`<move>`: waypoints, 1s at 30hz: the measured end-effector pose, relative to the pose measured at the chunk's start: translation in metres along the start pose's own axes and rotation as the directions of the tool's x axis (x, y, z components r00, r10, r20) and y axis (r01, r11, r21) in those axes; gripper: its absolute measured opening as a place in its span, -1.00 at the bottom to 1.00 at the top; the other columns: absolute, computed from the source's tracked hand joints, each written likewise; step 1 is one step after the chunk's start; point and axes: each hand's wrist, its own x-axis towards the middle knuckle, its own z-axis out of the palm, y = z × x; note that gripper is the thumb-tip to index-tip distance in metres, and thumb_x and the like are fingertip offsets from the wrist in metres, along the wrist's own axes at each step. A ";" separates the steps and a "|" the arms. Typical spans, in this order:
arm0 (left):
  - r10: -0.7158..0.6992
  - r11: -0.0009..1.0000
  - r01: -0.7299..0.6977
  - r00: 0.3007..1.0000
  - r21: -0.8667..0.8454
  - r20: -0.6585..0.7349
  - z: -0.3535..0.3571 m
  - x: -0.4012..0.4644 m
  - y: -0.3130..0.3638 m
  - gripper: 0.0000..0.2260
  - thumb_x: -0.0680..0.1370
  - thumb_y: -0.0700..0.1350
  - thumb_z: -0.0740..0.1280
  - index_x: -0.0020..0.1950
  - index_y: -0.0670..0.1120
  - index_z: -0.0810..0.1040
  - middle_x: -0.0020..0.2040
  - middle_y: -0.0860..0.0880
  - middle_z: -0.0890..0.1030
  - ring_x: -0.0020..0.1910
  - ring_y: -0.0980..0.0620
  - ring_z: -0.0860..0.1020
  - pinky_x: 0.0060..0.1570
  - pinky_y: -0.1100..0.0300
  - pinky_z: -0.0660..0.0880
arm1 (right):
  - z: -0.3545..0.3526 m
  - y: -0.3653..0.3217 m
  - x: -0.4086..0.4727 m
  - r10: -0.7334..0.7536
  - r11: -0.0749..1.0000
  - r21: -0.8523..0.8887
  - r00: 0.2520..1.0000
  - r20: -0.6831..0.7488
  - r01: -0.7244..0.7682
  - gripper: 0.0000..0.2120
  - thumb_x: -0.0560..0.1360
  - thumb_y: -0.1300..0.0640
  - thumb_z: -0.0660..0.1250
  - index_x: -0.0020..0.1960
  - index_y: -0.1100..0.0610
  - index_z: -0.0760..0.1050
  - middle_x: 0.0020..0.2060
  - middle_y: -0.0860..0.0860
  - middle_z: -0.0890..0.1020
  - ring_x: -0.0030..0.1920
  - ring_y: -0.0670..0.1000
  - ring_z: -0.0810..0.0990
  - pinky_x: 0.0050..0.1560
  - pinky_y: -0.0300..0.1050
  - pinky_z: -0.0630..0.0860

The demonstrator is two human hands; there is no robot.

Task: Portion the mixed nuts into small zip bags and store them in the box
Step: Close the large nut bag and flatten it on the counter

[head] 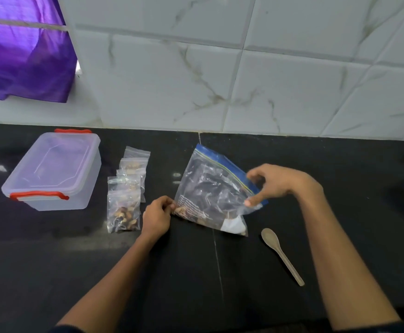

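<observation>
Big zip bag [210, 188] sits centre frame on the black counter [52, 260], nearly empty, a few nuts [179, 210] left in its lower corner. L hand [157, 216] pinches that lower-left corner, fingers curled. R hand [270, 182] grips the blue zip edge at the bag's right side, thumb under, fingers over. Small bags [125, 188] w/ nuts lie in an overlapping row left of centre, just beside the L hand. Box [54, 170], clear w/ red clips, lid on, at left of frame, near the small bags but apart. Spoon [280, 253] lies lower right of the big bag, not touched. Tiled wall [244, 68] across the top, purple cloth [23, 49] upper left
</observation>
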 end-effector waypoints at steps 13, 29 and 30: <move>0.029 0.959 -0.044 0.998 0.281 0.057 0.062 -0.129 0.081 -0.61 0.36 0.34 0.36 -0.17 0.03 0.44 -0.16 0.11 0.55 -0.13 0.09 0.53 0.05 0.08 0.35 | 0.063 0.005 -0.022 0.061 0.913 0.402 0.951 -0.303 0.070 -0.79 0.54 0.09 0.31 -0.27 0.06 0.54 -0.40 -0.02 0.60 -0.30 0.03 0.61 -0.12 0.04 0.62; 0.041 0.655 -0.156 0.984 0.740 0.171 0.065 -0.117 0.093 -0.68 0.61 -0.21 0.17 -0.33 -0.03 0.23 -0.42 0.05 0.27 -0.47 0.09 0.25 0.08 0.12 0.24 | 0.079 -0.017 -0.044 0.089 0.913 0.386 0.859 -0.504 0.132 -0.82 0.52 0.10 0.33 -0.23 0.11 0.57 -0.35 -0.04 0.60 -0.36 -0.08 0.56 -0.22 -0.15 0.56; 0.045 0.640 -0.170 0.982 0.750 0.184 0.065 -0.118 0.094 -0.71 0.59 -0.25 0.20 -0.30 -0.03 0.27 -0.41 0.04 0.27 -0.46 0.10 0.26 0.09 0.13 0.26 | 0.071 -0.020 -0.047 0.084 0.935 0.328 0.810 -0.580 0.137 -0.83 0.52 0.11 0.33 -0.21 0.13 0.58 -0.33 -0.03 0.61 -0.34 -0.06 0.57 -0.26 -0.18 0.51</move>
